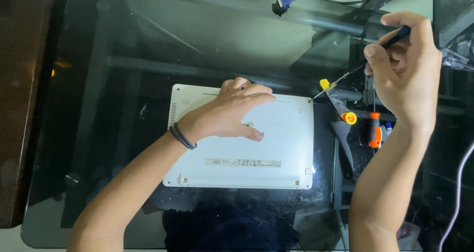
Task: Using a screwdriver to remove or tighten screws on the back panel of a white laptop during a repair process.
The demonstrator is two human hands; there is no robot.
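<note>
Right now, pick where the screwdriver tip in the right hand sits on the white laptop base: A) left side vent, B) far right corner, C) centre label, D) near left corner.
B: the right hand angles the screwdriver down to the laptop base's far right corner, while the left hand presses flat on it.

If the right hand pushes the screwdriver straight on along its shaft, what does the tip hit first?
The right hand aims the screwdriver down-left at the white laptop's far right corner. The tip looks already at that corner, so it would likely meet the case there first; actual contact is unclear.

Glass table [98,108]: white laptop [276,148], perhaps screwdrivers [374,129].
</note>
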